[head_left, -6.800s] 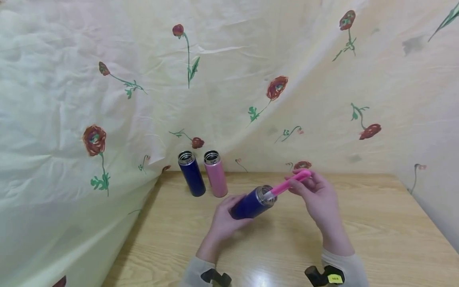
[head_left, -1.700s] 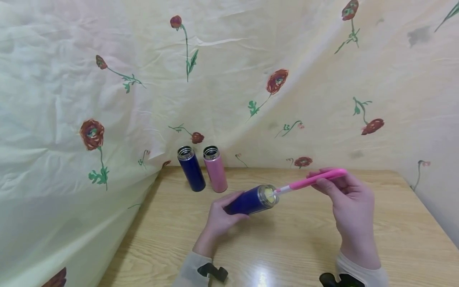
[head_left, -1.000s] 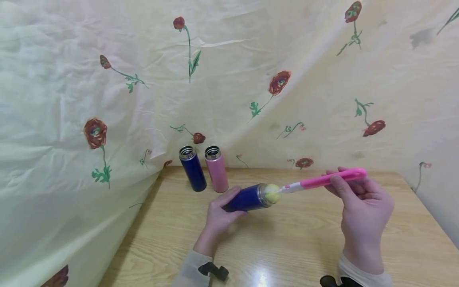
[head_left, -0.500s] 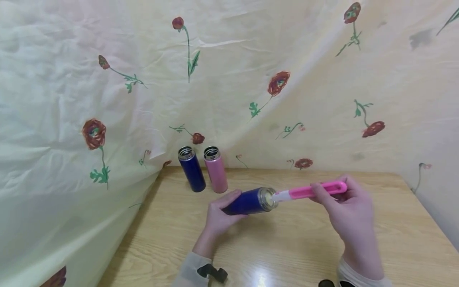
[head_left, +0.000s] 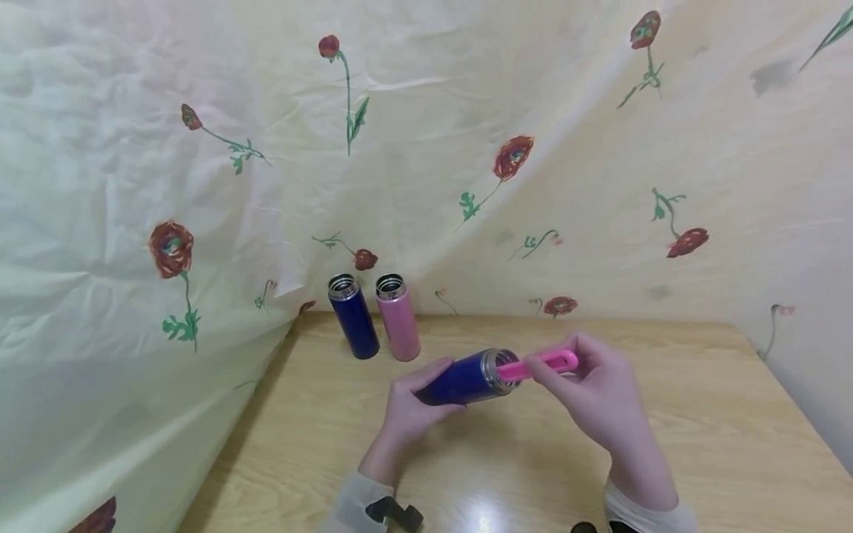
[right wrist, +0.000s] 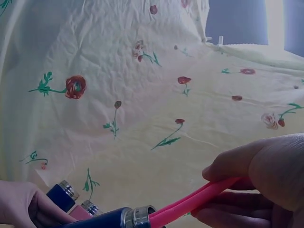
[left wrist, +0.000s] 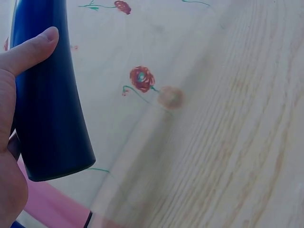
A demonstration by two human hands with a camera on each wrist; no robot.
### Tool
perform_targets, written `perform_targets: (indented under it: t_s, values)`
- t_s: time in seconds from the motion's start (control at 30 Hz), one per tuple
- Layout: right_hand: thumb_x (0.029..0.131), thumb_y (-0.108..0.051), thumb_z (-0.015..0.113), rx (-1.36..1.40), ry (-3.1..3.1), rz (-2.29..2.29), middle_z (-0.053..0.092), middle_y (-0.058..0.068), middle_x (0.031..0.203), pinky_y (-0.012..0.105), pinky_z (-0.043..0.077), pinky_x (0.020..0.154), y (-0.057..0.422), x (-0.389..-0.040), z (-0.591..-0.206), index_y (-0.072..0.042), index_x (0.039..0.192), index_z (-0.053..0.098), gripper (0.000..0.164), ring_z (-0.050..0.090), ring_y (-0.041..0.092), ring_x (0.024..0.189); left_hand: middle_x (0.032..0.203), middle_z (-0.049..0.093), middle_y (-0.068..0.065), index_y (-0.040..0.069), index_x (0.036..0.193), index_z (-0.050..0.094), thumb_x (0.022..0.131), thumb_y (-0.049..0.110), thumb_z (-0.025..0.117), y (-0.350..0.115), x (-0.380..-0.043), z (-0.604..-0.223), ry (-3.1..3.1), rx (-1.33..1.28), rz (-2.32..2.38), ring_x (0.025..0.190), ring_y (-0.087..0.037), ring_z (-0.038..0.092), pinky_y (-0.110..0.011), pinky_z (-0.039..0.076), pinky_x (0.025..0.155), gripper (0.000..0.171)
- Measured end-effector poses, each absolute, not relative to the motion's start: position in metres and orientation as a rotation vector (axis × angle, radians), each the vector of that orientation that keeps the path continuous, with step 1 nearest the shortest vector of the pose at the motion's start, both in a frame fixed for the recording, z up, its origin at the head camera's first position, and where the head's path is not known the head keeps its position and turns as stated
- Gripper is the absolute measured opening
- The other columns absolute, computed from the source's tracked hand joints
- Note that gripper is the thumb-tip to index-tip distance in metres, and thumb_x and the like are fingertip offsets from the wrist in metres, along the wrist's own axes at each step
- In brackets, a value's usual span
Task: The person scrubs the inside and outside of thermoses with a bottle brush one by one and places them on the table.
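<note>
My left hand (head_left: 409,407) grips a dark blue thermos bottle (head_left: 460,380), tilted with its bare metal mouth towards the right. In the left wrist view the thumb lies along the side of this blue bottle (left wrist: 52,109). My right hand (head_left: 596,389) pinches the pink handle (head_left: 533,366) of a bottle brush between thumb and fingers. The brush's head and white neck are hidden inside the bottle; only pink handle shows outside. The right wrist view shows the same handle (right wrist: 190,203) entering the metal rim (right wrist: 137,216).
A second dark blue bottle (head_left: 355,322) and a pink bottle (head_left: 400,324) stand upright and lidless at the back left of the wooden table (head_left: 700,400). A flowered cloth (head_left: 426,148) hangs behind the table and along its left side.
Earlier the yellowish brush head showed at the mouth, partly out a second ago. Since then my right hand has moved left, pushing the brush deep into the bottle. The left hand stays nearly still.
</note>
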State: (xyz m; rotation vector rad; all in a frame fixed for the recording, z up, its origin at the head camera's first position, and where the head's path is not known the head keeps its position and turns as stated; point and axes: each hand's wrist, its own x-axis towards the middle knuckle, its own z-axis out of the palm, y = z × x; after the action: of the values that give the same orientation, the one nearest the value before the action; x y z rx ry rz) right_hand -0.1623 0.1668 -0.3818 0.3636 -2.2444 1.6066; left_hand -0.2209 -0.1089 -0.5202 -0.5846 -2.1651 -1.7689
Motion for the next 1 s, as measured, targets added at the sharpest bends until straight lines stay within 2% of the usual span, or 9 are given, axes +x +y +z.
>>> perform_targets:
  t_s: [0.13, 0.27, 0.4, 0.5, 0.57, 0.63, 0.77, 0.87, 1.0]
  values:
    - [0.090, -0.013, 0.088, 0.394, -2.313, 1.582, 0.081, -0.001, 0.089, 0.029, 0.033, 0.039, 0.168, -0.161, -0.380, -0.011, 0.086, 0.065, 0.024, 0.045, 0.008, 0.048, 0.130, 0.075, -0.004, 0.010, 0.132, 0.078, 0.065, 0.004, 0.103, -0.106, -0.220, -0.520, -2.168, -0.603, -1.765, 0.123, -0.024, 0.070, -0.038, 0.051, 0.112, 0.072]
    - [0.091, -0.017, 0.088, 0.432, -2.348, 1.585, 0.081, -0.004, 0.092, 0.028, 0.038, 0.042, 0.168, -0.159, -0.379, -0.013, 0.087, 0.067, 0.022, 0.062, 0.011, 0.057, 0.131, 0.074, -0.005, 0.010, 0.132, 0.077, 0.064, 0.004, 0.103, -0.105, -0.219, -0.522, -2.177, -0.614, -1.773, 0.124, -0.025, 0.070, -0.037, 0.050, 0.112, 0.073]
    - [0.091, -0.019, 0.089, 0.461, -2.361, 1.571, 0.080, -0.007, 0.091, 0.028, 0.042, 0.046, 0.170, -0.157, -0.379, -0.017, 0.090, 0.071, 0.018, 0.065, 0.010, 0.063, 0.131, 0.074, -0.004, 0.011, 0.132, 0.077, 0.065, 0.004, 0.103, -0.104, -0.219, -0.526, -2.190, -0.592, -1.799, 0.124, -0.024, 0.070, -0.034, 0.049, 0.112, 0.072]
    - [0.091, -0.019, 0.088, 0.466, -2.363, 1.587, 0.080, -0.007, 0.091, 0.028, 0.041, 0.045, 0.172, -0.155, -0.378, -0.017, 0.090, 0.070, 0.019, 0.067, 0.011, 0.064, 0.131, 0.074, -0.006, 0.009, 0.132, 0.077, 0.066, 0.006, 0.102, -0.103, -0.220, -0.527, -2.196, -0.597, -1.819, 0.124, -0.025, 0.070, -0.035, 0.049, 0.112, 0.071]
    - [0.091, -0.017, 0.088, 0.468, -2.354, 1.625, 0.081, -0.005, 0.093, 0.027, 0.045, 0.048, 0.171, -0.154, -0.379, -0.015, 0.091, 0.070, 0.018, 0.075, 0.015, 0.072, 0.131, 0.074, -0.006, 0.010, 0.133, 0.077, 0.066, 0.007, 0.102, -0.104, -0.218, -0.528, -2.207, -0.590, -1.831, 0.124, -0.025, 0.070, -0.034, 0.049, 0.112, 0.071]
    - [0.092, -0.016, 0.087, 0.465, -2.344, 1.646, 0.080, -0.004, 0.094, 0.027, 0.050, 0.052, 0.171, -0.154, -0.379, -0.014, 0.092, 0.071, 0.016, 0.077, 0.017, 0.077, 0.131, 0.074, -0.005, 0.011, 0.133, 0.077, 0.067, 0.009, 0.102, -0.105, -0.216, -0.528, -2.214, -0.583, -1.833, 0.123, -0.025, 0.070, -0.034, 0.049, 0.112, 0.071]
    - [0.091, -0.011, 0.087, 0.496, -2.313, 1.645, 0.080, -0.003, 0.095, 0.028, 0.063, 0.070, 0.171, -0.155, -0.381, -0.015, 0.099, 0.076, 0.014, 0.078, 0.017, 0.085, 0.131, 0.075, -0.001, 0.015, 0.132, 0.078, 0.067, 0.009, 0.102, -0.107, -0.215, -0.524, -2.217, -0.570, -1.826, 0.122, -0.023, 0.070, -0.033, 0.050, 0.111, 0.070]
    - [0.090, -0.004, 0.085, 0.549, -2.293, 1.600, 0.081, -0.005, 0.095, 0.027, 0.064, 0.076, 0.174, -0.158, -0.381, -0.015, 0.102, 0.077, 0.018, 0.078, 0.015, 0.088, 0.130, 0.075, 0.001, 0.016, 0.132, 0.078, 0.067, 0.008, 0.102, -0.107, -0.215, -0.523, -2.216, -0.572, -1.832, 0.122, -0.022, 0.070, -0.033, 0.050, 0.111, 0.070]
    - [0.089, 0.002, 0.083, 0.606, -2.272, 1.518, 0.081, -0.006, 0.096, 0.023, 0.062, 0.078, 0.179, -0.161, -0.381, -0.014, 0.105, 0.078, 0.023, 0.077, 0.012, 0.089, 0.130, 0.075, 0.002, 0.017, 0.133, 0.078, 0.068, 0.010, 0.102, -0.103, -0.215, -0.521, -2.226, -0.563, -1.860, 0.122, -0.022, 0.070, -0.034, 0.050, 0.110, 0.070]
